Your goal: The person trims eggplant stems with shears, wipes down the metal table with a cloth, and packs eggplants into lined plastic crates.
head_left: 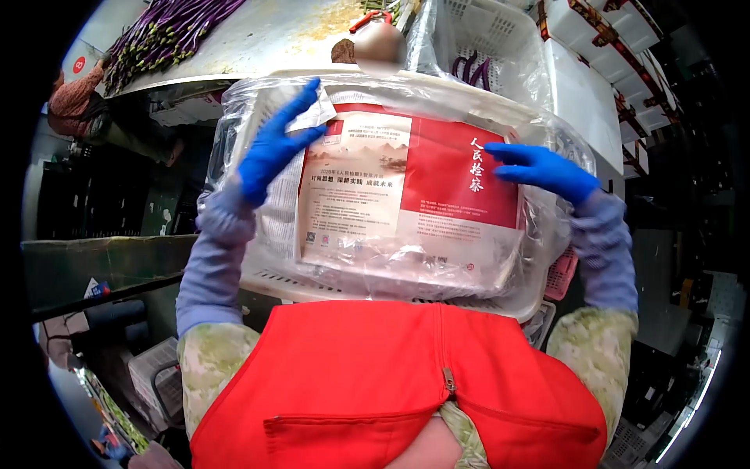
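A printed newspaper sheet (355,191) in red and cream lies flat inside a white plastic basket (269,283) lined with a clear plastic bag (250,109). My left hand (275,148), in a blue glove, is at the sheet's upper left corner. Its fingers are spread apart, beside a small folded white paper (312,111); whether they touch it I cannot tell. Over the red right part of the sheet is my right hand (543,168), also blue-gloved, with fingers stretched out and nothing in them.
Long purple vegetable stems (160,35) are heaped on the metal table (273,35) at the upper left. Behind on the right stands another lined white crate (508,35) with a few purple stems (473,70). White boxes (582,102) are stacked farther right. A person (78,105) is at far left.
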{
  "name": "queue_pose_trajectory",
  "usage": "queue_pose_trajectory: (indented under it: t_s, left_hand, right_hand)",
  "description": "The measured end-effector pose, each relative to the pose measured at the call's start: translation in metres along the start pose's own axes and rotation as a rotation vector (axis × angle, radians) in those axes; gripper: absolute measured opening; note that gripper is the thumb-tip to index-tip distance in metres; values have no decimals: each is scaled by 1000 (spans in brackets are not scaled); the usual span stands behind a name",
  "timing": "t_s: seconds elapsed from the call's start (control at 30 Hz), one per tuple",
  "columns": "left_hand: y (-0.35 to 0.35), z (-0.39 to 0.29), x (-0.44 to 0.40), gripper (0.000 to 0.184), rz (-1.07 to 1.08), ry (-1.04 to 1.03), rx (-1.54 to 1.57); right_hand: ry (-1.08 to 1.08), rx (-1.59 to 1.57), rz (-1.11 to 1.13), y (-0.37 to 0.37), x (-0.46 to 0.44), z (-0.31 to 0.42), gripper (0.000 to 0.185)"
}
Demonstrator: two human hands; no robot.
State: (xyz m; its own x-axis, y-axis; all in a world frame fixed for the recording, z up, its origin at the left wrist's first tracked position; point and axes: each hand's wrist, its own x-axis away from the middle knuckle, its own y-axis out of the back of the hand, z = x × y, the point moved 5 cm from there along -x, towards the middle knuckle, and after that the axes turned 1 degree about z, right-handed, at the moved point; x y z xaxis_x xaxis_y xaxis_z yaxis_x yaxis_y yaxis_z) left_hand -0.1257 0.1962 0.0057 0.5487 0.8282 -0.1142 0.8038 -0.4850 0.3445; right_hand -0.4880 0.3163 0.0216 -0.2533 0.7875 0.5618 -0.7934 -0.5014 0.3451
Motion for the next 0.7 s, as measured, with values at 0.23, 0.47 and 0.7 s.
queue_pose_trajectory:
  t_s: [0.23, 0.47, 0.7]
  left_hand:
    - [-14, 141, 26, 77, -136, 346, -361]
    - [-14, 78, 70, 32, -419, 124, 138]
    - [-53, -51, 41, 25, -216, 29, 900]
  right_hand:
    - [-104, 397, -368, -17, -65, -93, 89]
    - [148, 222, -664, -50, -21, -110, 71]
    - [555, -205, -587, -61, 8, -53, 65]
